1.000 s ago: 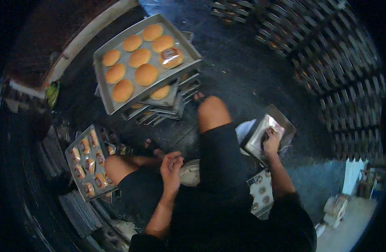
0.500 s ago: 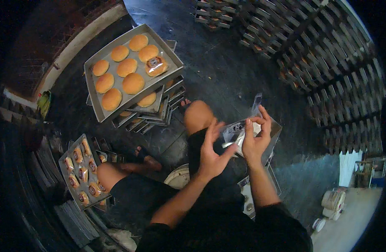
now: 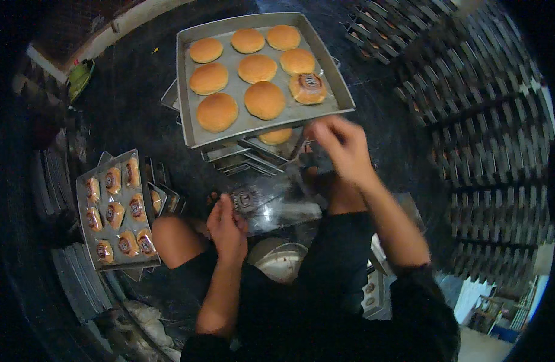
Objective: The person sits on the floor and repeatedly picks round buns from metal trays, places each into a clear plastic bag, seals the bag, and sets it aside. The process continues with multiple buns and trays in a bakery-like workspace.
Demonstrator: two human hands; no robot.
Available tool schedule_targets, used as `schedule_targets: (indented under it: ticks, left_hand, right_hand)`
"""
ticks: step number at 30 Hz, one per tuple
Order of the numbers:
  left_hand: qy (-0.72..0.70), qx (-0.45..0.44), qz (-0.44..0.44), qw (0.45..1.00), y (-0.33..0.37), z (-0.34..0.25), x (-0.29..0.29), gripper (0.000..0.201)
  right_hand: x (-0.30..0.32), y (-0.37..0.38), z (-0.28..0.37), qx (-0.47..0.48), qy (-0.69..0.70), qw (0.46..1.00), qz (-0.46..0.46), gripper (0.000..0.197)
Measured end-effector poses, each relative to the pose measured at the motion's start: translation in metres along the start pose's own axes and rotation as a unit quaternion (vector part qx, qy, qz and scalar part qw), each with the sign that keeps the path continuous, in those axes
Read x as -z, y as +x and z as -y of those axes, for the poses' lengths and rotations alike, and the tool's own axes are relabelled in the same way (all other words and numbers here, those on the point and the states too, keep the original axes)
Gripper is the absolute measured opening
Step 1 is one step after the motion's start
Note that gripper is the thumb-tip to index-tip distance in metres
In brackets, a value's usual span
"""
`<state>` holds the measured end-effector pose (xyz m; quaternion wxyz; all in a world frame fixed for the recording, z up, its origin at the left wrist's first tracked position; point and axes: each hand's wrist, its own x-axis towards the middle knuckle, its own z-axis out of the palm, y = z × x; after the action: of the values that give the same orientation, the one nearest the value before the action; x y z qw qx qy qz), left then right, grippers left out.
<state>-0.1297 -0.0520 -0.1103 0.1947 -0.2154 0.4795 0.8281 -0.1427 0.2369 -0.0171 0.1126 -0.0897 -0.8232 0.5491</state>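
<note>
My left hand (image 3: 228,232) is closed in a pinch on one corner of a clear plastic bag (image 3: 280,208). Dark round print shows on the bag beside my fingers, and the bag hangs flat above my lap. Raised near the front edge of the big tray (image 3: 268,131), my right hand (image 3: 345,148) has its fingers curled in, slightly blurred. Film from the bag rises toward it, but I cannot make out what its fingertips grip. Round golden buns (image 3: 264,100) lie in rows on that tray. A bagged bun (image 3: 307,88) sits at its right side.
A smaller tray (image 3: 119,224) of bagged buns stands on my left. Stacked trays (image 3: 232,158) support the big one. High tray stacks (image 3: 494,139) line the right side. Between my legs is a round pale container (image 3: 278,260). A tray of small items (image 3: 374,292) lies by my right thigh.
The view has swung right. My hands, close together over a box on the right before, are now apart in front of me. The bag is stretched out from my left hand.
</note>
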Motion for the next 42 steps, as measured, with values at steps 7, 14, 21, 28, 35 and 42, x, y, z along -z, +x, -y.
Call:
schedule_targets:
  ticks: [7, 14, 21, 28, 35, 42]
  left_hand:
    - [-0.151, 0.092, -0.064, 0.982, 0.027, 0.008, 0.02, 0.025]
    - [-0.147, 0.067, -0.012, 0.987, 0.031, 0.01, 0.022, 0.032]
    - [-0.031, -0.012, -0.093, 0.995, 0.021, -0.019, 0.021, 0.029]
    - [0.173, -0.184, -0.058, 0.966, -0.02, -0.007, 0.016, 0.029]
    - [0.384, -0.243, 0.101, 0.885, -0.085, -0.008, -0.004, 0.017]
    - [-0.097, 0.109, 0.365, 0.92, -0.134, -0.012, -0.046, 0.091]
  right_hand:
    - [0.035, 0.275, -0.142, 0.182, -0.418, 0.89, -0.002, 0.063]
    - [0.025, 0.272, -0.091, 0.069, -0.446, 0.892, 0.001, 0.076]
    - [0.012, 0.105, -0.025, 0.076, -0.026, 0.992, -0.094, 0.064]
    - [-0.034, -0.159, 0.005, -0.148, 0.482, 0.854, -0.124, 0.049]
    - [0.008, -0.228, 0.022, -0.266, 0.458, 0.848, 0.005, 0.043]
    - [-0.005, -0.241, 0.08, 0.192, -0.065, 0.977, -0.07, 0.049]
